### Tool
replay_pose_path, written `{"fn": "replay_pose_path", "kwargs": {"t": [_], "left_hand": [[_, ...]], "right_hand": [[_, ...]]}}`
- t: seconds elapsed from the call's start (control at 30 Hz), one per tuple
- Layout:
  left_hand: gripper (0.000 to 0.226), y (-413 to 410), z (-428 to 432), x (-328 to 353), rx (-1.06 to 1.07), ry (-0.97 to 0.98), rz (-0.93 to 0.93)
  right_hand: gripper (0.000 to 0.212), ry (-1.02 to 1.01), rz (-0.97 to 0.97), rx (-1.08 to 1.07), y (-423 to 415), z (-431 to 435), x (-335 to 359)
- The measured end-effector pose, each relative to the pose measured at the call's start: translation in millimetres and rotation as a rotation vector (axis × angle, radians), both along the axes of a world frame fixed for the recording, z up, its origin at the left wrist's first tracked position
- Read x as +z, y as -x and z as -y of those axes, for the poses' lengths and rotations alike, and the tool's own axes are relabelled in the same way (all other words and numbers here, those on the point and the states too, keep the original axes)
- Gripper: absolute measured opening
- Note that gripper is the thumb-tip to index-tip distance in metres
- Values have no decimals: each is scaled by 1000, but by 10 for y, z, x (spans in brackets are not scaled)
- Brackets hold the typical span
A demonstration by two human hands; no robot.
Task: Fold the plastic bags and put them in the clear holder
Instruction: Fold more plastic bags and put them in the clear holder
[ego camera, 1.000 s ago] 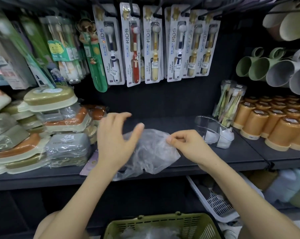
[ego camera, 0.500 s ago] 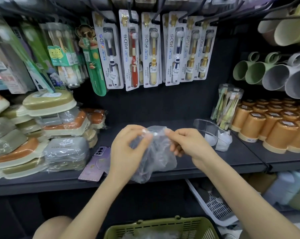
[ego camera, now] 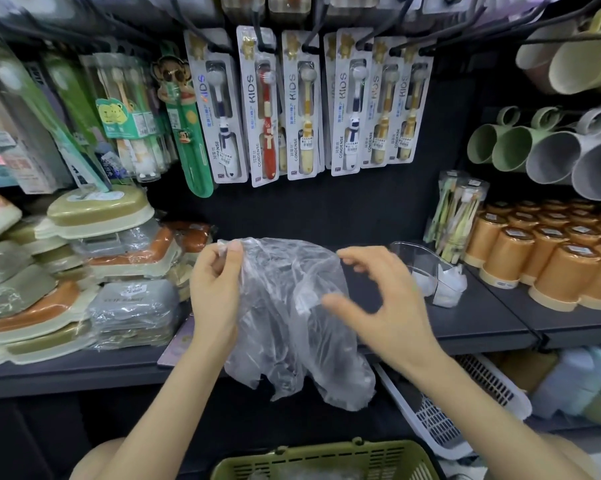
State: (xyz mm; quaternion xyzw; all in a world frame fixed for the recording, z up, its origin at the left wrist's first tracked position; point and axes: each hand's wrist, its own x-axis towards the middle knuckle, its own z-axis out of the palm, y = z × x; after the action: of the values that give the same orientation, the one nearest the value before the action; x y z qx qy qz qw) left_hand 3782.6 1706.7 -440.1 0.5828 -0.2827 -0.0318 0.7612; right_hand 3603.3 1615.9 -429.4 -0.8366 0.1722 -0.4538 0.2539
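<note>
- Dark shop shelving fills the frame, with a grey shelf (ego camera: 482,317) running across the middle.
- Carded kids' toothbrushes (ego camera: 264,105) hang in a row at upper centre, and green and grey mugs (ego camera: 551,150) hang on their sides at upper right.
- Stacks of wrapped soap dishes (ego camera: 98,216) sit at the left of the shelf; rows of orange cups (ego camera: 534,258) stand at the right.
- One clear, crumpled plastic bag (ego camera: 285,306) hangs at centre frame, in front of the shelf edge and between the two hands, its lower part drooping below the shelf.
- Left hand (ego camera: 216,292), left of centre: thumb and forefinger pinch the bag's upper left corner, the other fingers curled behind it.
- Right hand (ego camera: 378,306), right of centre and motion-blurred: thumb and forefinger spread in a wide C with the dark shelf showing in the gap. Their tips lie at the bag's right edge; I cannot tell whether they touch it.
- Clear holder (ego camera: 416,261) stands on the shelf just right of the right hand, near the orange cups, with folded white bags (ego camera: 444,285) inside.
- Green basket (ego camera: 326,459) shows at bottom centre, and a white basket (ego camera: 441,420) tilts at lower right under the shelf.
- Part of a flat lilac item (ego camera: 178,344) lies on the shelf by the left wrist.
</note>
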Motion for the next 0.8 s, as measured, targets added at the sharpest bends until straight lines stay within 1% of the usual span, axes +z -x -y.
{"fn": "replay_pose_path", "kwargs": {"t": [0.03, 0.07, 0.1, 0.13, 0.23, 0.27, 0.3, 0.37, 0.43, 0.5, 0.53, 0.6, 0.67, 0.73, 0.77, 0.8], "left_hand": [[38, -1, 17, 0, 17, -7, 11], [38, -2, 33, 3, 30, -12, 21], [39, -7, 50, 4, 40, -13, 24], [39, -12, 62, 4, 44, -9, 19], [40, -18, 64, 24, 41, 7, -4], [40, -26, 53, 25, 39, 8, -9], [39, -37, 34, 28, 37, 6, -21], [37, -120, -10, 9, 42, 12, -83], [35, -266, -65, -42, 50, 42, -210], [33, -403, -137, -107, 36, 43, -334], [36, -443, -175, -131, 22, 29, -348], [45, -462, -242, -164, -2, -42, -246], [45, -437, -303, -173, -26, -105, -95], [34, -456, -360, -175, -11, -195, -19], [32, -492, -384, -184, 12, -270, 25], [38, -509, -406, -175, 56, -362, 93]], "right_hand": [[53, 176, -52, -41, -49, -48, -37], [58, 299, -90, -91, -107, -80, -82], [56, 357, -107, -136, -166, -85, -132], [48, 369, -107, -176, -220, -82, -171], [13, 319, -34, -250, -315, -15, -230], [9, 299, -25, -254, -322, 11, -241], [12, 271, -26, -242, -318, 36, -245], [27, 160, -39, -177, -276, 76, -227], [38, -22, -62, -69, -201, 136, -211], [41, -259, -78, 85, -107, 216, -198], [44, -354, -82, 143, -61, 255, -194], [58, -448, -75, 203, 21, 313, -188], [70, -474, -86, 200, 88, 359, -178], [70, -455, -113, 184, 145, 380, -140], [69, -436, -131, 184, 163, 390, -110], [69, -411, -157, 192, 167, 398, -78]]}}
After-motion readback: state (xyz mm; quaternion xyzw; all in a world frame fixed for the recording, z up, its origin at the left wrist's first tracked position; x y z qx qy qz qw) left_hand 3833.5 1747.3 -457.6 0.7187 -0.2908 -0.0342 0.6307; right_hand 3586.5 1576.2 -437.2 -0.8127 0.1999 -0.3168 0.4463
